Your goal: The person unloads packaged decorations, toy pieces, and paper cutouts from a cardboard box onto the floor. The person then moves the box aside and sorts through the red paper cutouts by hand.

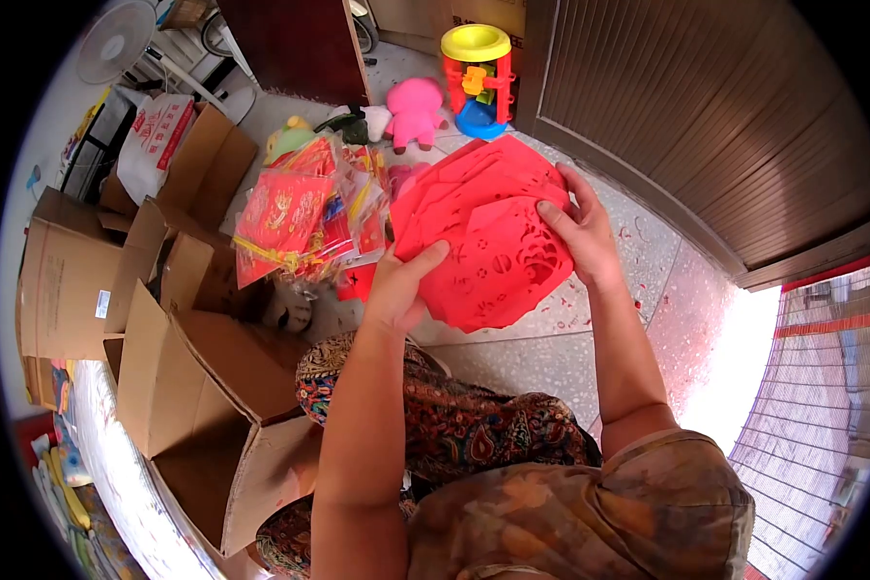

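A stack of red paper cutouts [493, 242] with lacy cut patterns is held up before me, its sheets slightly fanned. My left hand [406, 280] grips its lower left edge, thumb on top and fingers hidden beneath. On the upper right edge, my right hand [582, 227] pinches the sheets between thumb and fingers. Just left of the stack lies a heap of red and gold festive items in clear plastic packets [295, 208].
Open cardboard boxes [193, 377] crowd the left side. Behind the stack are a pink plush toy [416, 111] and a yellow, red and blue plastic toy [477, 82]. A ribbed brown door [706, 116] stands at right. Red scraps dot the tiled floor [522, 372].
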A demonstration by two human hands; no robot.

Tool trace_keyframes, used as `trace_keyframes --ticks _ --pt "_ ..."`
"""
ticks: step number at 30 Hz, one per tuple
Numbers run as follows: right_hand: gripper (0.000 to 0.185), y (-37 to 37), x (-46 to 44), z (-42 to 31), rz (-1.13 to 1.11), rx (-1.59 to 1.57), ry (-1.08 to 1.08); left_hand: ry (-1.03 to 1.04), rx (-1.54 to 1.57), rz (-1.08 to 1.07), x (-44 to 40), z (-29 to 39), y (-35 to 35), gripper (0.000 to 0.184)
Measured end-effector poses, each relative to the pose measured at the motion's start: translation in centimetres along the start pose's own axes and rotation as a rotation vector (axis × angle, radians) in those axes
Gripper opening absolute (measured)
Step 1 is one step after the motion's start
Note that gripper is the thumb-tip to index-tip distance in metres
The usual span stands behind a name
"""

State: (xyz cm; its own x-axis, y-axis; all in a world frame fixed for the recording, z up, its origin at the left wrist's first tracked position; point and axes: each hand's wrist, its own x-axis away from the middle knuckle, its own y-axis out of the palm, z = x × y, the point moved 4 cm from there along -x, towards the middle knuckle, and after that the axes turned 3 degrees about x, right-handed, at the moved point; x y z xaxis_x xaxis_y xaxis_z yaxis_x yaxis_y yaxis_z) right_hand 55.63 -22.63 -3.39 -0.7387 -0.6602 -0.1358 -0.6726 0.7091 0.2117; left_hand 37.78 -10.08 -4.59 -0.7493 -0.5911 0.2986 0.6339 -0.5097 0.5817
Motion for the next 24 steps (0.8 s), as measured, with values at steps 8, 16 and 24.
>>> trace_keyframes --ticks 8,16,24 --pt "0.048 -0.7 -0.1 1.4 -0.073 0.334 0.022 -0.021 0.023 -0.021 0.0 0.1 0.2 0.051" --pt "0.044 0.7 0.7 3.4 -0.136 0.158 0.17 -0.013 -0.13 0.006 0.0 -0.4 0.5 0.055" --pt "0.067 1.6 1.0 2.2 -0.018 0.119 0.072 0.112 -0.111 0.06 0.1 0.4 0.0 0.048"
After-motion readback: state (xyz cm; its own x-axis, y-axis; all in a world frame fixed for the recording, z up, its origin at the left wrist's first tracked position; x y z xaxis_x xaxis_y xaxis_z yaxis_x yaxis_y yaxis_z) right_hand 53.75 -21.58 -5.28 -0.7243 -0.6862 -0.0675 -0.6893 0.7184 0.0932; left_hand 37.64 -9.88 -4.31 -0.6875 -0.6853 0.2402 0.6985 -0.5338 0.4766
